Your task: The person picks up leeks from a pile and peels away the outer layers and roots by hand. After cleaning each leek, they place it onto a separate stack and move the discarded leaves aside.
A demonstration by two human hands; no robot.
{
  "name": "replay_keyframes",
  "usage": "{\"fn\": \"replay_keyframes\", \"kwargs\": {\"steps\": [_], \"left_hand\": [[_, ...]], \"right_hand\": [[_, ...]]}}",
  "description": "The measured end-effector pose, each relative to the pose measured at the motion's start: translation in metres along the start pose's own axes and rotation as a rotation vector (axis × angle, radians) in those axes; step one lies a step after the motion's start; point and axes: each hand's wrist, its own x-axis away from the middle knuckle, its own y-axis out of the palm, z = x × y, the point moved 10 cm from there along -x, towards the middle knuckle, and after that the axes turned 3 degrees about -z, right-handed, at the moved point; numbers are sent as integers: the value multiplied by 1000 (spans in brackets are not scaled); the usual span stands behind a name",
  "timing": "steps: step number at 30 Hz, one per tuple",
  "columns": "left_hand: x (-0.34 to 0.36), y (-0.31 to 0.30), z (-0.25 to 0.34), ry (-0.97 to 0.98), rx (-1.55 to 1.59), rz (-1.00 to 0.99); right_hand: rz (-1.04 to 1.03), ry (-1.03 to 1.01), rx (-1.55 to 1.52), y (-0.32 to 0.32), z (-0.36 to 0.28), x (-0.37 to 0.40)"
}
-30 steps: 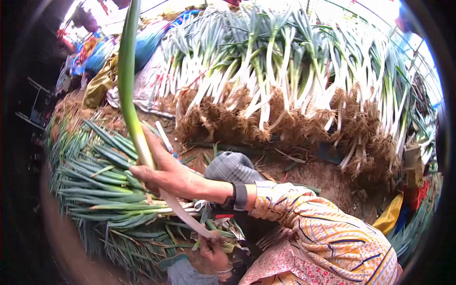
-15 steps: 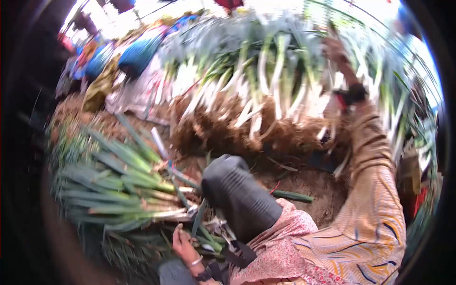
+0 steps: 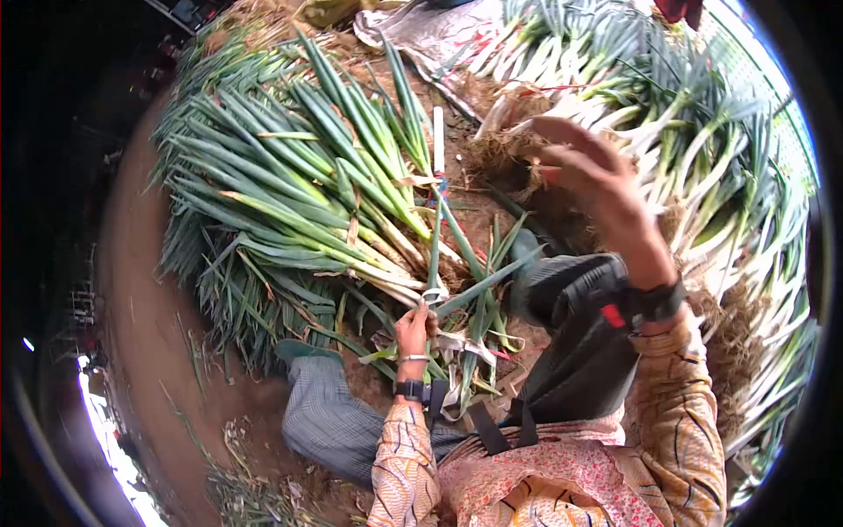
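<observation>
from where i stand, the biggest thing is the long row of leafy stalks (image 3: 702, 149) down the person's right side, green tops pointing outward, white shanks inward, with shaggy brown roots (image 3: 729, 316) on many of them. that looks like the greater share of what is left to handle. on the other side spreads a thick layer of darker leaves (image 3: 250, 303), and over it lies a fanned bunch (image 3: 290, 189), its leaves pointing away from the person and its pale ends drawn in towards the knees. those stalks look sorted and laid together, so i'd call the bunch partly made up. i can't make out a tie around it, nor whether its ends are all free of roots.

the right hand (image 3: 597, 184) is up in the air and blurred, fingers loosely open with the thumb apart, and i see nothing in it. the near root tufts of the row lie just beyond or beneath its fingertips; i can't tell whether they touch. the left hand (image 3: 413, 329) is low, right by the pale ends of the bunch, its fingers bent together at the foot of an upright leaf (image 3: 435, 237). whether they grip it, i can't tell.

smaller still, torn leaf scraps (image 3: 474, 351) lie beside the left hand, and a short white rod (image 3: 438, 136) lies between bunch and row, with a blue and red bit (image 3: 442, 183) at its near end.
</observation>
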Motion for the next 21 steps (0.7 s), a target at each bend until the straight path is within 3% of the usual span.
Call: {"fn": "replay_keyframes", "kwargs": {"steps": [3,5,7,9,10,13,15,17,18,21], "left_hand": [[-35,-14,9,88,62,128],[-67,-25,29,300,68,31],[-95,-32,33,205,161,103],[-122,-29,44,119,268,179],[-159,-49,25,304,14,335],[-200,-45,23,441,-120,376],[-211,-54,20,312,-326,614],[-227,-62,15,208,-235,549],[-225,-70,23,221,-401,633],[-207,-82,36,366,-320,605]], "right_hand": [[-268,50,-39,81,43,-35],[-280,116,51,93,60,-43],[-226,222,-93,96,71,-45],[-180,239,-15,97,74,-51],[-156,250,-15,100,74,-51],[-122,260,6,102,84,-55],[-92,369,98,102,91,-55],[-106,312,75,105,96,-59],[-107,310,73,105,98,-61],[-114,333,86,110,98,-62]]}}
